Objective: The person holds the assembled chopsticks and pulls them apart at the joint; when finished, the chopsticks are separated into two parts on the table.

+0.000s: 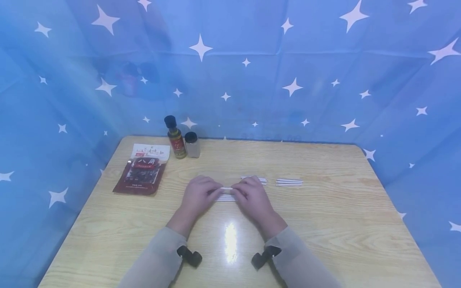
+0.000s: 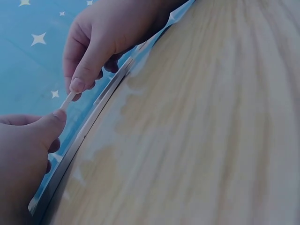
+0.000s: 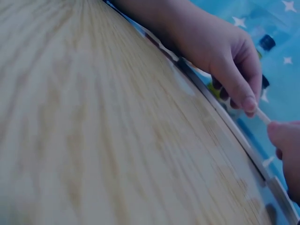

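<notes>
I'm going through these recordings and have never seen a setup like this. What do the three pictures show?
There is no machine here: a person works with a bare left hand and right hand. The wide picture comes from a camera on the head, looking forward and down. The two closer ones come from cameras on the wrists; both hands appear in each. Between them, the hands pinch a thin white stick. On the wooden table, more white sticks lie by the hands, and a separate group lies farther right. To the left are a spice packet, a black-capped bottle and a black-lidded jar.
</notes>
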The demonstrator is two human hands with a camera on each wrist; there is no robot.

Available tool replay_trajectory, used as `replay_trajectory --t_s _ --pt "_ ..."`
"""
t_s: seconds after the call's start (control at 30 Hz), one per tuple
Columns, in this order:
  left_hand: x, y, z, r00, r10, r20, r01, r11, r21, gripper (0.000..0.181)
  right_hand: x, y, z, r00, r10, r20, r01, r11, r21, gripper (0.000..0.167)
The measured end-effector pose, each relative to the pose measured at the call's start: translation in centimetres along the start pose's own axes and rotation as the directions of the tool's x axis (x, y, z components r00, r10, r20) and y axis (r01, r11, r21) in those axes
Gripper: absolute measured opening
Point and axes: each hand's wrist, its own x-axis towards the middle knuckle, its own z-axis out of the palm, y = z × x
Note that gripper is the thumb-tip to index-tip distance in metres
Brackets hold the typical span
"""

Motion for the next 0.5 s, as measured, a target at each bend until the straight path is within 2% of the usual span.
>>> replay_trajectory --t_s 0.3,0.5 --pt "1.2 1.6 1.5 0.999 0.04 -0.015 -0.04 0.999 -0.026 0.012 -1.0 1.3 -1.8 1.0 0.002 -0.025 -0.003 1.0 -0.027 0.014" --pt "2.3 2.9 2.8 0.998 0.054 0.027 -0.053 0.998 -0.013 0.013 -1.8 2.3 -3.4 0.996 -0.01 -0.083 0.008 1.0 -0.03 0.011"
